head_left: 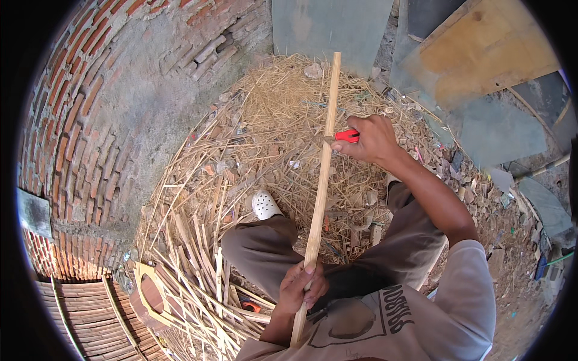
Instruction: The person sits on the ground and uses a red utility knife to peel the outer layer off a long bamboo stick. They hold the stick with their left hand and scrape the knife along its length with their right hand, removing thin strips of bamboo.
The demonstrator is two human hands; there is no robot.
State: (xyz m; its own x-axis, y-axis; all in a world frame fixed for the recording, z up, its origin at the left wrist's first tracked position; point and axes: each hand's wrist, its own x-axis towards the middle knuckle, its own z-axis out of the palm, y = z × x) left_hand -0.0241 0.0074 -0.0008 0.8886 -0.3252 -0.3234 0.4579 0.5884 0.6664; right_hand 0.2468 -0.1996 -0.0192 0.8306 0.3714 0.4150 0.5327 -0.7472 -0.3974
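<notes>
Left hand [301, 286], lower centre of the frame: fingers wrapped round the lower part of a pale pole, clamped on it.

Pale pole [321, 204], one piece: long, slim, tilted slightly, running from the shirt front [433, 325] at lower centre to upper centre. Whether its near end touches the shirt cannot be told.

Split strips [192, 289], many: loose heap, lower left.

White clog [265, 206], one: worn on a foot, left of the pole.

Right hand [370, 138], upper centre: closed on a red-handled cutting tool [348, 136], whose working end meets the pole's upper part. Edge detail too small to read.

Step in hand, as judged: shaving or trimming the pole's surface. Next move calls for a firm lower hold, a shallow blade angle and an even stroke, the left hand kept out of the blade's path.

Straw and shavings [271, 90]: spread over the ground, centre and upper centre.

Grey sheet [325, 30], upper centre; tan board [487, 48], upper right.

Brick wall [144, 78]: patchily plastered, upper left.
</notes>
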